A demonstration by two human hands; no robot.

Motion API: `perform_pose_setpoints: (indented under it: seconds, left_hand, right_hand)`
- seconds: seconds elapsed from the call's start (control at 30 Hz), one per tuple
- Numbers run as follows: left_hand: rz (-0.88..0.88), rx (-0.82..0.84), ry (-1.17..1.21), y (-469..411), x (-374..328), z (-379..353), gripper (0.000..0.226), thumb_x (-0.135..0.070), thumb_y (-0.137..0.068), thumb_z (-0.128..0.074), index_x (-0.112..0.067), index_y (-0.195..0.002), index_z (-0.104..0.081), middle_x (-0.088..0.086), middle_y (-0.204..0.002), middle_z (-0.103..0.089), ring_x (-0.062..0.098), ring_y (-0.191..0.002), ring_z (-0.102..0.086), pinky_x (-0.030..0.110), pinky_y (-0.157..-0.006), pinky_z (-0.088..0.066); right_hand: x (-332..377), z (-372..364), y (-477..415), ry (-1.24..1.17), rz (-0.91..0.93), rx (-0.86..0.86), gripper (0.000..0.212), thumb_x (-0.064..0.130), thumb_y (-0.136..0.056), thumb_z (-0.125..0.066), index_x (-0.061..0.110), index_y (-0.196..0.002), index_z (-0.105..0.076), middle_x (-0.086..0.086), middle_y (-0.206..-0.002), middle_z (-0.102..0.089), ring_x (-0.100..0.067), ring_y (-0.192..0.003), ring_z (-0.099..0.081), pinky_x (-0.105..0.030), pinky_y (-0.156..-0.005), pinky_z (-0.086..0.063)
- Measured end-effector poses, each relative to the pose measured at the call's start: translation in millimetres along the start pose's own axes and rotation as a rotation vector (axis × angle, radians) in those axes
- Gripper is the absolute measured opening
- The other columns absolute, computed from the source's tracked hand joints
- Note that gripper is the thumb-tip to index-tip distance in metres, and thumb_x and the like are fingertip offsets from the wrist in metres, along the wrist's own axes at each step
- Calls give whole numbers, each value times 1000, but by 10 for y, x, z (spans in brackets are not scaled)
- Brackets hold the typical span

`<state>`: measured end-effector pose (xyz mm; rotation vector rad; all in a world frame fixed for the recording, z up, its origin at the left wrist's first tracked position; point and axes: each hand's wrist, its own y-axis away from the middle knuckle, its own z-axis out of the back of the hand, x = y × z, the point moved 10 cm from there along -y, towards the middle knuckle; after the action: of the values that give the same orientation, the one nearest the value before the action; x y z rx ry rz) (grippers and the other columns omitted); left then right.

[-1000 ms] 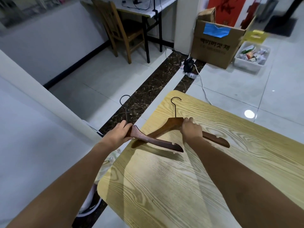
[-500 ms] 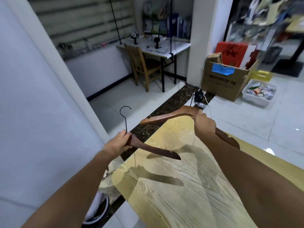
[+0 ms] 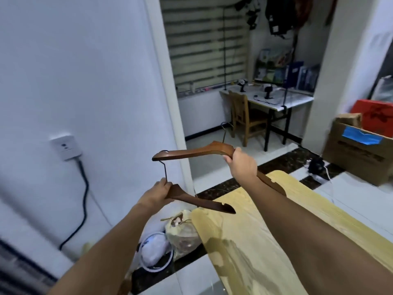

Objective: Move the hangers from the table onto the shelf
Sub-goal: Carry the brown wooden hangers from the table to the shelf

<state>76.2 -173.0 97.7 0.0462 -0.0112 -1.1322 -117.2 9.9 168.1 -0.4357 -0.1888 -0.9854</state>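
Two dark brown wooden hangers with black wire hooks are in the air above the left end of the light wooden table (image 3: 265, 220). My left hand (image 3: 158, 193) grips the lower hanger (image 3: 204, 202) at its middle, its hook standing up. My right hand (image 3: 242, 163) grips the upper hanger (image 3: 191, 153) near its middle, one arm pointing left, the other hidden partly behind my forearm. No shelf is visible.
A white wall (image 3: 74, 81) with a socket and black cable stands to the left. A bin and a plastic bag (image 3: 182, 235) sit by the table's end. A chair (image 3: 244, 118), a desk and a cardboard box (image 3: 359, 154) stand farther back.
Both hangers have been lifted off the table and raised. My view has swung up and to the left, toward the wall and doorway.
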Motion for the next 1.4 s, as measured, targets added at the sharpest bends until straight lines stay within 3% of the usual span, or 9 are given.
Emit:
perform_pose_setpoints:
  seconds: [0.27,0.67,1.1,1.27,1.4]
  left_hand:
    - [238,-46,1,1171,1040,206,48,-31,-92,-58,-9,-131,-42,9,-125,-42,23,-114,-47,34,-90,-45]
    - [555,-11,54,3483,2138,-82,39,-31,-89,-61,-8,-118,-50,7,-118,-43,23,-110,-50,34,-88,-44]
    - [812,-1,74,5844,2268,-255,40,-31,-87,-63,-9,-117,-52,8,-119,-45,25,-109,-52,34,-91,-45]
    - [889,-39,131,6584,2043,-288,42,-36,-86,-63,-15,-120,-51,0,-125,-48,21,-116,-52,36,-95,-46]
    - [1045,-133,226,7319,1847,-338,44,-51,-84,-56,-20,-116,-53,0,-123,-51,22,-117,-53,37,-97,-47]
  right_hand:
    - [1456,-192,450,-73,243,131,47,49,-98,-39,6,-112,-51,-13,-108,-65,-33,-99,-63,-35,-73,-42]
    - [3270,-464,2008,-170,579,255,48,51,-97,-42,5,-109,-52,-14,-107,-65,-33,-97,-63,-35,-74,-44]
    - [4016,-294,3843,-267,814,377,51,51,-97,-41,5,-115,-51,-14,-108,-65,-35,-98,-61,-38,-80,-46]
    - [4156,-306,4398,-323,935,458,51,52,-96,-42,6,-115,-51,-15,-106,-65,-35,-98,-61,-38,-78,-45]
    - [4337,-354,4852,-393,1016,579,51,53,-95,-43,9,-119,-52,-14,-109,-65,-34,-100,-60,-37,-79,-44]
